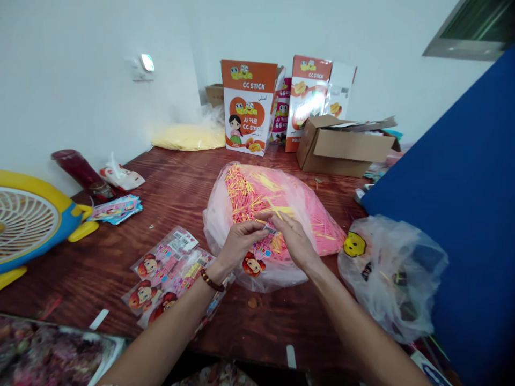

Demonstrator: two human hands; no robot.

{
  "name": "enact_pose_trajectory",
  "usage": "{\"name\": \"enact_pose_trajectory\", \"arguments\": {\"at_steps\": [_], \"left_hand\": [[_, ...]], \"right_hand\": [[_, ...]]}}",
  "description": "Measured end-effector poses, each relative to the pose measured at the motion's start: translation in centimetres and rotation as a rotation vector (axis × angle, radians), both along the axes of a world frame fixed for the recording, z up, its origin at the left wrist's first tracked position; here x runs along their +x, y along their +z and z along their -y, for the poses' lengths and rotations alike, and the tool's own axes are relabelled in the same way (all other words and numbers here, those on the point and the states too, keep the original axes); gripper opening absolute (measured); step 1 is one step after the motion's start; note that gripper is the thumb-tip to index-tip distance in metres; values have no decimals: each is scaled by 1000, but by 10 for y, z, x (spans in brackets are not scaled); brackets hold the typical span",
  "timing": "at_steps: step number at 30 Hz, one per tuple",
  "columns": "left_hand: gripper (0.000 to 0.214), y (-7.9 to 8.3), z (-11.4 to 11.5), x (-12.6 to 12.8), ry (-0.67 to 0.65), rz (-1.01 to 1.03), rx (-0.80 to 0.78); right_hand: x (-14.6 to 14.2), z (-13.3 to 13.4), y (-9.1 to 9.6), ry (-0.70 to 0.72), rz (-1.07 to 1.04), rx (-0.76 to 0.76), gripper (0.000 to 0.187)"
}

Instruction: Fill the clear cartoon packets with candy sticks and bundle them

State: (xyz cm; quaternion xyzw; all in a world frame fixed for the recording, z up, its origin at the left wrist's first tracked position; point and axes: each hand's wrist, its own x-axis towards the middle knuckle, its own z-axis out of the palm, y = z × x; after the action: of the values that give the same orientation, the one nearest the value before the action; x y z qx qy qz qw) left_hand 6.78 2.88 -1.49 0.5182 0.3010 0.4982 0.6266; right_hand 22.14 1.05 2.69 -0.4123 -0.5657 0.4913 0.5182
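In the head view my left hand (241, 241) pinches the barcode end of a small clear plastic packet (254, 265), printed with a red-haired cartoon girl. My right hand (293, 238) meets it at that end, fingers bent, with thin yellow sticks (274, 207) rising from between them. Both hands are over a large clear bag (217, 214) full of pink and yellow sticks (241, 195). Several matching flat packets (169, 273) lie overlapping on the table left of my left forearm. My right fingertips are partly hidden.
Printed cartons (245, 107) and an open brown box (341, 147) stand at the back. At left are a yellow-blue fan (32, 220), a dark red bottle (82, 172) and blue printed sachets (116, 208). A clear plastic bag (402, 268) sits beside the blue panel (462, 187).
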Motion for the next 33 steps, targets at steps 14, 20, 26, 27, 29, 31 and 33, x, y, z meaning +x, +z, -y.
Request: {"name": "enact_pose_trajectory", "arguments": {"at_steps": [14,20,26,27,29,31,33], "left_hand": [[25,19,-9,-16,44,45,-59],[27,23,-3,-25,75,206,-220],[31,24,-2,-36,-4,210,-341],[32,24,-1,-38,-14,179,-347],[33,22,1,-41,-1,99,-338],[32,22,4,-44,47,31,-311],[30,22,5,-45,69,-15,-283]], "right_hand": [[10,-10,29,-109,-33,81,25],[3,-5,5,-94,-336,-211,26],[-7,-3,-17,-122,-268,-313,34],[-7,-4,-20,-133,-227,-310,35],[-7,-6,-24,-134,-164,-290,35],[-9,-7,-28,-116,-135,-260,33],[-12,-7,-30,-109,-120,-245,29]]}}
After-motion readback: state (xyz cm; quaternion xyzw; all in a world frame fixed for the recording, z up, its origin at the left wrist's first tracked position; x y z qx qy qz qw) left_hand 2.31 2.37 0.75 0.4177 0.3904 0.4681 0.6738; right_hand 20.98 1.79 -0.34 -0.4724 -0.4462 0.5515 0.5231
